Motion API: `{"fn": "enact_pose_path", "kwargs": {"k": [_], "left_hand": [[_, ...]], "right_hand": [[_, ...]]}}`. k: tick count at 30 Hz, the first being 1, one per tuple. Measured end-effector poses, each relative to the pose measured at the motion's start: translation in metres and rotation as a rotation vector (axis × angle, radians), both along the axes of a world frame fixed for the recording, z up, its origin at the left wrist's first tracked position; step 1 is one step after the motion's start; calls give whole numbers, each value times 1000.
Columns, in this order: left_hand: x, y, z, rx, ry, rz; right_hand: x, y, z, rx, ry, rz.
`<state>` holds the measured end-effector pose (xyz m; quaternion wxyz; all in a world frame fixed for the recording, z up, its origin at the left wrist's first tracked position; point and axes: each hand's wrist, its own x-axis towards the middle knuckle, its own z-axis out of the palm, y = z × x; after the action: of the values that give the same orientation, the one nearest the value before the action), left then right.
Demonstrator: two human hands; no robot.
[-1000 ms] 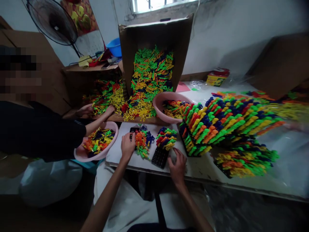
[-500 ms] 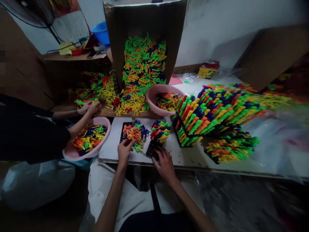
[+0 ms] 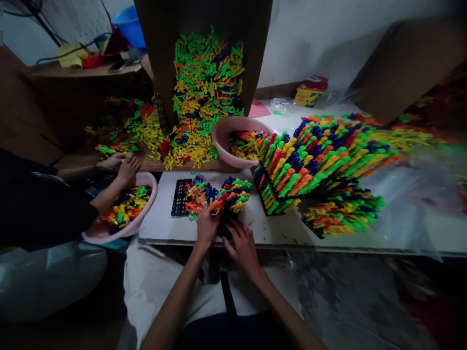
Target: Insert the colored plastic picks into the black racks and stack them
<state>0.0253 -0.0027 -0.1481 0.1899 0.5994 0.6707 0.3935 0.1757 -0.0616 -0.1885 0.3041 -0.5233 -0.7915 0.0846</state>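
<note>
My left hand (image 3: 207,227) is closed, its fingertips pinching a small orange plastic piece (image 3: 215,210) over a black holed tray (image 3: 226,224). Rows of upright red, orange, blue, green and yellow pieces (image 3: 236,193) fill the far part of this tray. My right hand (image 3: 242,247) rests with spread fingers at the tray's near right edge; the fingertips are partly lost in the dark. Left of the tray lies a loose heap of mixed pieces (image 3: 197,194), partly over a second black holed tray (image 3: 178,199).
To the right stand filled trays with dense coloured rows (image 3: 310,165). A pink basin (image 3: 218,138) sits behind, below a tipped carton (image 3: 260,63) spilling pieces. At left, a co-worker's hands (image 3: 126,165) are above another pink basin (image 3: 155,194). The white table's front edge (image 3: 277,247) is close.
My left hand has moved right, from the loose heap to the black tray, with an orange piece in its fingers. My right hand stays at the tray. The view has shifted slightly.
</note>
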Motion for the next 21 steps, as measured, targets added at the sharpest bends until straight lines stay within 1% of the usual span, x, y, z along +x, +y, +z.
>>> {"fn": "enact_pose_path", "kwargs": {"k": [3, 6, 11, 15, 17, 21], "left_hand": [[0, 4, 4, -87, 135, -19], [1, 4, 8, -138, 215, -25], [3, 0, 12, -113, 345, -15], [3, -2, 9, -72, 445, -112], [2, -1, 7, -60, 433, -132], [-4, 5, 4, -126, 283, -118]], "right_hand": [[-1, 0, -1, 10, -3, -4], [-2, 0, -1, 10, -1, -5], [-1, -1, 1, -1, -6, 4], [0, -1, 1, -13, -15, 9], [0, -1, 0, -18, -15, 8], [1, -2, 0, -23, -11, 5]]}}
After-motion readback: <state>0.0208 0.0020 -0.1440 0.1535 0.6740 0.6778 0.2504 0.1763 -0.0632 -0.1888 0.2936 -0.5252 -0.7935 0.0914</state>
